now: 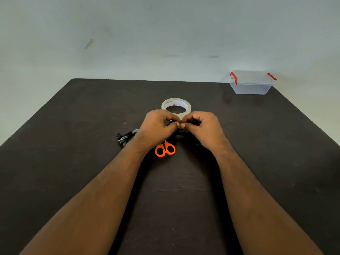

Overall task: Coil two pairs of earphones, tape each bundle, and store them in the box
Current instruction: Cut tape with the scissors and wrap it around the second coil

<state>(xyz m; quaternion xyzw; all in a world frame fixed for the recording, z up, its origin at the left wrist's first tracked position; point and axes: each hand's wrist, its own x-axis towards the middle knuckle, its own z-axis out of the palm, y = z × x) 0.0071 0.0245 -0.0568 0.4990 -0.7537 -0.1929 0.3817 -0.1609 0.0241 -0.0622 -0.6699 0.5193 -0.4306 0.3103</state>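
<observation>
Earphone cord (180, 123) pinched between both hands at bench (73, 126) centre, just before tape (176, 106). Left hand (158, 127), right hand (201, 127): fingers curled, tips meeting on cord. Second earphones (123, 138) left of left wrist. Scissors (165, 149) beneath hands. Box (252, 82) far right, lid on.

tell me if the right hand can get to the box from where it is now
Probably yes: bare table lies between the right hand and the box at the far right corner, though the hand is busy pinching an earphone cable.
</observation>
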